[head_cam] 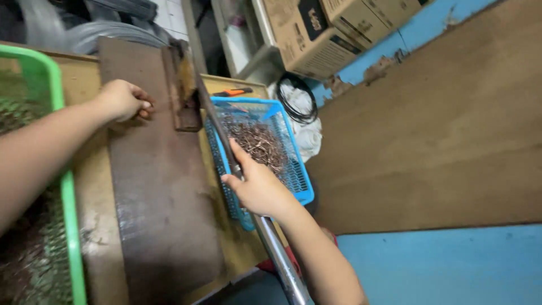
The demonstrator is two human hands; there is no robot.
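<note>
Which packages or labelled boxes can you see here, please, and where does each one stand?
Cardboard box: top centre, beyond the blue basket; brown, rectangular, with a black printed panel.
Second cardboard box: top edge, just to its right; brown, rectangular, partly cut off.
No signs or screens in view.

Blue wall (451, 265) with peeling paint; brown board (440, 124); cardboard boxes (333, 28) stacked on shelf; wooden bench (96, 226).
</note>
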